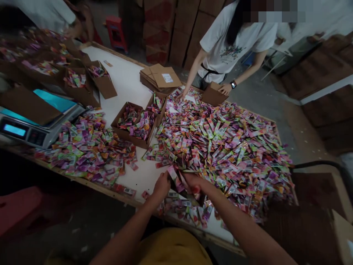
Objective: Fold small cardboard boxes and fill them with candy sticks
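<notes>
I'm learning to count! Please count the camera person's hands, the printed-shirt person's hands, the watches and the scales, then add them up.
Camera person's left hand and right hand: 2
Printed-shirt person's hands: 2
Watches: 1
Scales: 1
Total: 6
The packets overlap too much to count.

1. Lower centre of the frame: the left hand [162, 185] and right hand [194, 182] sit on either side of a few pink packets [175, 178]; the exact grip is too dim to tell.
2. Centre to right: a broad heap of packets [228, 147] covers the white table [135, 182].
3. Left of centre: a smaller pile [88, 147] lies beside a scale [16, 129] with a lit display.
4. Mid-frame: open cartons [134, 139] hold packets.
5. Upper right: a co-worker [217, 44] reaches into the heap, other hand on a cardboard box [213, 95].
</notes>
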Tool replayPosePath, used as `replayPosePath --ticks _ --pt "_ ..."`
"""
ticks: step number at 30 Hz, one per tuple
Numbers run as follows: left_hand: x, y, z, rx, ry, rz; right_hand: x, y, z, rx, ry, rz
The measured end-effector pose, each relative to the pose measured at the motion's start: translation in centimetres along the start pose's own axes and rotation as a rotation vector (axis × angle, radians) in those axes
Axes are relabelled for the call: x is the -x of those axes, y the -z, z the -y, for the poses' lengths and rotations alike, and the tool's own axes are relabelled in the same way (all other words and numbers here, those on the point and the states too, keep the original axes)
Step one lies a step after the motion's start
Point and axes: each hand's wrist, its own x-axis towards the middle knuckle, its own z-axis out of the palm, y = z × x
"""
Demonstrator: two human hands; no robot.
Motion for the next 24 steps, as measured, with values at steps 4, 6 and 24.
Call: replayPosePath --ticks 4,6,24 --pt "-0.9 -0.1 0.4 0.074 0.028 0.065 4.3 4.6 -3.3 -0.085 0.134 0.017" --pt "-1.3 -0.1 0.5 0.115 0.042 0.102 6.2 6.3 -5.9 -0.113 0.033 -0.094" --pt "0.2 -1.1 0.3 0.369 0.095 -0.004 9.2 2.9 -9.1 0.435 -0.129 -0.710"
